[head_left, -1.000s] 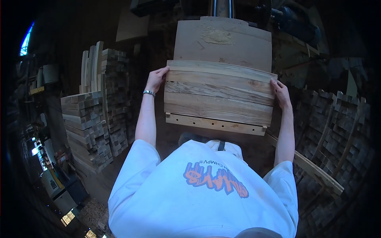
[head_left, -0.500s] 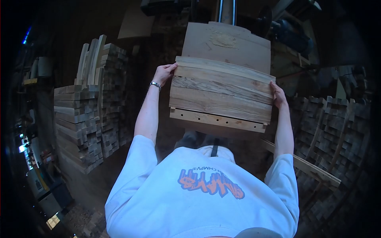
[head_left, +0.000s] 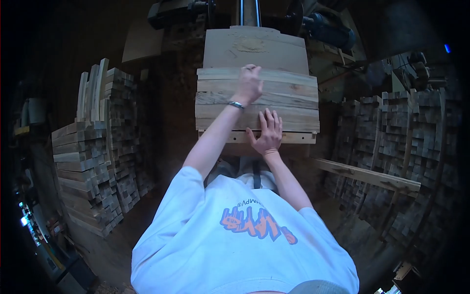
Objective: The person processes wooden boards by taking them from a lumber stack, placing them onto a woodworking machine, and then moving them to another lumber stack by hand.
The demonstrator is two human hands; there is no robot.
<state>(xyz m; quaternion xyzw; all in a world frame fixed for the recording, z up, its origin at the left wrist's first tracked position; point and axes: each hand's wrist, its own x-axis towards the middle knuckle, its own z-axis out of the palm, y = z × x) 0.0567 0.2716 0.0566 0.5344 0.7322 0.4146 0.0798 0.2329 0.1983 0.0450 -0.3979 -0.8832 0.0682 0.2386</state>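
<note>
Several wooden boards [head_left: 215, 110] lie side by side across a flat panel [head_left: 218, 49]. My left hand [head_left: 250, 84], with a bracelet at its wrist, is closed over the far boards near their middle; what its fingers hold, if anything, is hidden. Nearer to me, my right hand [head_left: 268, 133] lies with its fingers spread on the nearest board. Its thumb side is by the front strip [head_left: 294, 138], a wooden rail with dark holes along the near edge.
Stacks of wooden blocks stand at the left [head_left: 81, 169] and at the right [head_left: 391, 132]. A long plank [head_left: 367, 175] juts out at the right. Beyond the panel are a motor [head_left: 330, 32] and two metal rails [head_left: 249, 13]. Sawdust [head_left: 251, 45] lies on the panel.
Both hands have left the ends of the far board and come to the middle. The right hand now lies spread near the front edge. The view has shifted, and the boards look straighter.
</note>
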